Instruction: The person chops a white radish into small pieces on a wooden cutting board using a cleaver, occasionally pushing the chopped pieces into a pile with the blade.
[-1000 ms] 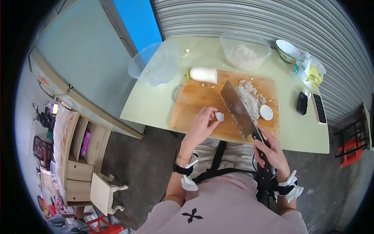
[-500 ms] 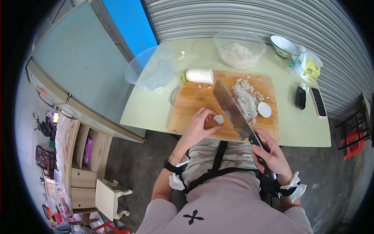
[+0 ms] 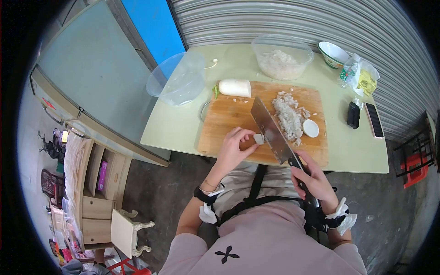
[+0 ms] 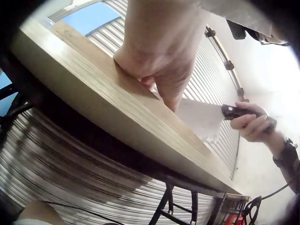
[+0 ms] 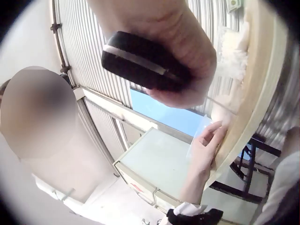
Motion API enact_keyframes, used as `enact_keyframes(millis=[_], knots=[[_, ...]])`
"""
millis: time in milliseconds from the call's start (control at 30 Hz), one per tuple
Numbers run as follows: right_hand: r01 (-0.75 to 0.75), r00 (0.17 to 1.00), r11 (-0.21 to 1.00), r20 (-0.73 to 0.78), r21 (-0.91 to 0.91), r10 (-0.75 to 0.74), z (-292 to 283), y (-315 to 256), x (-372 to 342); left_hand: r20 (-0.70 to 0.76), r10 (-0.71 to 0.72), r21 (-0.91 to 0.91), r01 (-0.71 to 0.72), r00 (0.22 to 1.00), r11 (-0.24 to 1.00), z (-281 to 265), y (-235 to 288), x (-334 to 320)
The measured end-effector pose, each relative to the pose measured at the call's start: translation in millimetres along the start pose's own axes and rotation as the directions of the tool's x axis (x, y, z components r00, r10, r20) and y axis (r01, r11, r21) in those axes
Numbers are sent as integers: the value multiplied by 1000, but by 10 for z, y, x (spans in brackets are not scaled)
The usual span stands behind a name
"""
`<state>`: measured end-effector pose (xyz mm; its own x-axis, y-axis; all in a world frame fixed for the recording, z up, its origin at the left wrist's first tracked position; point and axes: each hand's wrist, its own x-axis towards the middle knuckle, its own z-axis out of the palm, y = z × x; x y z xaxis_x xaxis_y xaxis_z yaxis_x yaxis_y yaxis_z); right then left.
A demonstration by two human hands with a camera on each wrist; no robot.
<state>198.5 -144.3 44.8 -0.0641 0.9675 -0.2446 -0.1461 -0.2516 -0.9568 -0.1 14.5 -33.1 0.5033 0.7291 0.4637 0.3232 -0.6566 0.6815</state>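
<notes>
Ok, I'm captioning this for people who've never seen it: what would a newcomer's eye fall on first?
Probably the big cleaver, gripped in the right hand and slanting over the cutting board. Next, the heap of chopped white bits on the board, to the cleaver's right, and the bright blue panel at the head view's upper left.

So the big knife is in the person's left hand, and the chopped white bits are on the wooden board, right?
Not quite: the big knife is in the right hand, as the head view shows. The chopped white bits are on the wooden board, just as you said.
</notes>
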Motion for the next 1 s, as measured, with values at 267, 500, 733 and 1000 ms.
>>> enact_keyframes(millis=[267, 500, 733, 1000], knots=[[-14, 1000, 999, 7, 44, 14, -10, -42, -9, -28, 5, -25, -6, 1000, 1000, 9, -10, 9], [32, 999, 996, -12, -84, -33, 96, -85, -27, -21, -41, -57, 40, 999, 998, -5, 10, 6], [-4, 999, 995, 41, -101, 8, 58, 49, 78, -32, -15, -22, 14, 999, 1000, -3, 5, 11], [-34, 999, 999, -2, 0, 34, 68, -60, 24, -29, -7, 3, 7, 1000, 1000, 10, 3, 6]])
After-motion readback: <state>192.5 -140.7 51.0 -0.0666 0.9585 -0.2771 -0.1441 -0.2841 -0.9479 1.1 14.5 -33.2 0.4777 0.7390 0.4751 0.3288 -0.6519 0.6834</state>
